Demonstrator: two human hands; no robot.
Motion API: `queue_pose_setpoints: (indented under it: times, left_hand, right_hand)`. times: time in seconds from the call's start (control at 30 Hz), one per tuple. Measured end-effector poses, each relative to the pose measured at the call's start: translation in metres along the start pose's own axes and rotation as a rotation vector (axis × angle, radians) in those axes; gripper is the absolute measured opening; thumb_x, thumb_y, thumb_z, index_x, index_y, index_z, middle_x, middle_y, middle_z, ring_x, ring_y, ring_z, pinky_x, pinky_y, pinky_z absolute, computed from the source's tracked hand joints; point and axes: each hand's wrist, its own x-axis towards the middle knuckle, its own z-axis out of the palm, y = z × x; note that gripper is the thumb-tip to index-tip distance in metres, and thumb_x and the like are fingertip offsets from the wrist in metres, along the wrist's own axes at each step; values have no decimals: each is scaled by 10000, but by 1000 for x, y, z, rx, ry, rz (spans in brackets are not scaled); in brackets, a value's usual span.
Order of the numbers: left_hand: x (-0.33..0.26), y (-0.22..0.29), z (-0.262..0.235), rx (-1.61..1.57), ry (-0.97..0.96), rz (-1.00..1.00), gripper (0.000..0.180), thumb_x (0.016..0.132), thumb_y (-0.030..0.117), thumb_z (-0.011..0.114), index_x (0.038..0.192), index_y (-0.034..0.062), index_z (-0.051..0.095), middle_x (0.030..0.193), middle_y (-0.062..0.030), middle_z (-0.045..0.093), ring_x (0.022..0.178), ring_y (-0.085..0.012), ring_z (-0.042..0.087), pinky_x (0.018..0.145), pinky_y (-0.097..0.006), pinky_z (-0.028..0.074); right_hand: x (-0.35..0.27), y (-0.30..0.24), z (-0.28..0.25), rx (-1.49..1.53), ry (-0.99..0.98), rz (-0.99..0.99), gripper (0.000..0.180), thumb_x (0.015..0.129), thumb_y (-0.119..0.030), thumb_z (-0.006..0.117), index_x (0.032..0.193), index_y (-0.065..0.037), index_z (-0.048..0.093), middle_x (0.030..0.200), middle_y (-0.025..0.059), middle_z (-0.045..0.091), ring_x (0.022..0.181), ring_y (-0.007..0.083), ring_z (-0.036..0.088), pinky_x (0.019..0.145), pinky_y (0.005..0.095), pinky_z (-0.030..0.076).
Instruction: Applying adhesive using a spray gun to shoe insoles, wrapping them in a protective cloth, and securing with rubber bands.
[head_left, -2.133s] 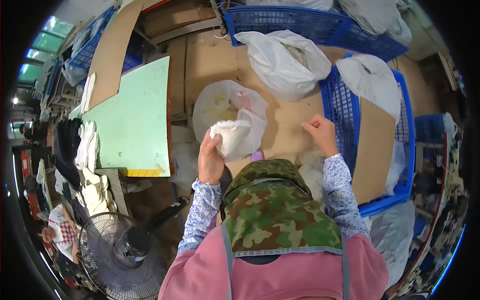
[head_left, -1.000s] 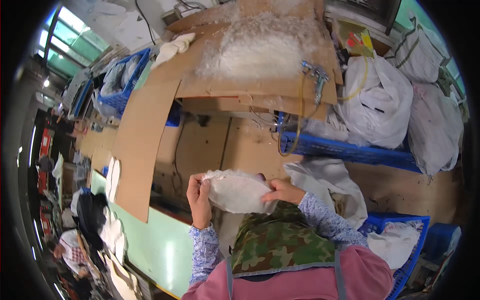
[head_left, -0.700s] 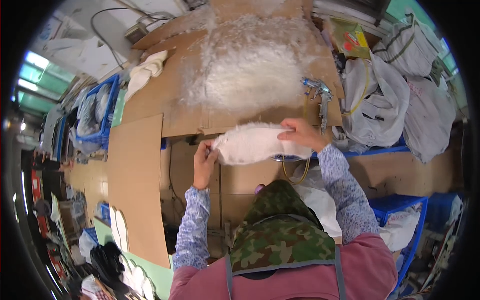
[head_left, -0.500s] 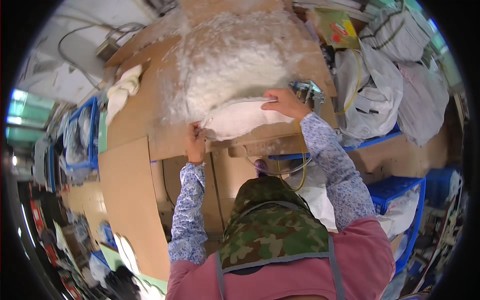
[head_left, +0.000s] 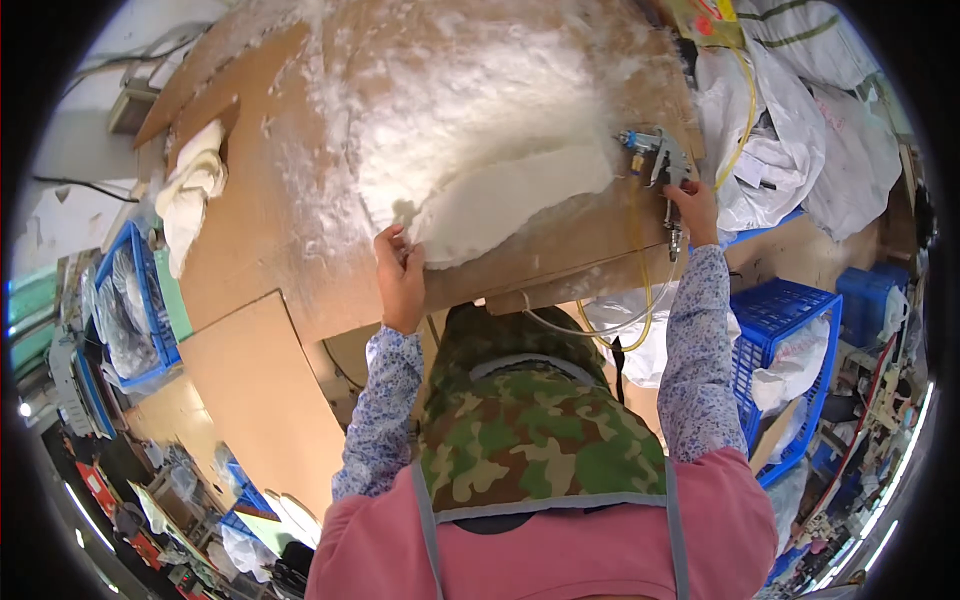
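A white, slightly curved sheet of soft padding point(head_left: 520, 200) lies along the front of the table, against a thick layer of white fluff point(head_left: 470, 110). At the sheet's left end is my left hand point(head_left: 402, 285), thumb and fingers a little apart, the thumb tip beside or touching its edge. My right hand point(head_left: 695, 210) has its fingers around the handle of a metal spray gun point(head_left: 672, 160), which lies to the right of the sheet. A yellow hose point(head_left: 645, 285) and a pale one hang near the gun.
Brown cardboard point(head_left: 270, 170) covers the table, with fluff scattered over it. White layered pads point(head_left: 195, 190) lie at the left edge. White plastic bags point(head_left: 760, 140) stand on the right, above a blue crate point(head_left: 785, 315). Another blue crate point(head_left: 135, 300) is at the left.
My right hand has let go of the sheet's right end, moved right and taken hold of the spray gun. The sheet now lies flatter; my left hand stays by its left end.
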Motion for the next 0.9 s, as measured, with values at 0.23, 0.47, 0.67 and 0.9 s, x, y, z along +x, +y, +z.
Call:
queue_pose_setpoints:
  times: [0.23, 0.47, 0.67, 0.9]
  left_hand:
    - [0, 21, -12, -30, -127, -71, 355, 864, 5, 539, 1207, 13, 447, 1033, -127, 509, 912, -189, 534, 779, -297, 451]
    - [0, 49, 3, 605, -167, 560, 496, 763, -5, 537, 1255, 48, 503, 1313, -181, 433, 1263, -345, 369, 1039, -476, 293]
    - [23, 66, 81, 658, -390, 835, 519, 759, 33, 552, 1260, 165, 555, 1458, -183, 294, 1394, -374, 190, 1097, -589, 170]
    - [30, 56, 110, 739, -542, 753, 531, 837, 126, 566, 1348, 246, 487, 1498, -168, 239, 1409, -370, 152, 1076, -640, 129]
  right_hand:
    - [-64, -49, -53, 404, -18, -15, 335, 790, -227, 655, 1013, 23, 657, 749, 61, 641, 610, 118, 589, 538, 240, 446]
    - [-175, -106, -83, 791, -297, 109, 186, 870, -137, 563, 995, -2, 589, 617, 2, 509, 478, 79, 414, 440, 231, 309]
    - [-200, -115, -54, 573, -535, 201, 283, 882, -151, 567, 624, -39, 544, 569, -6, 501, 507, 72, 415, 480, 251, 312]
    - [-210, -143, -53, 458, -490, 94, 248, 921, -129, 535, 1103, 19, 618, 565, 2, 523, 506, 75, 484, 493, 250, 398]
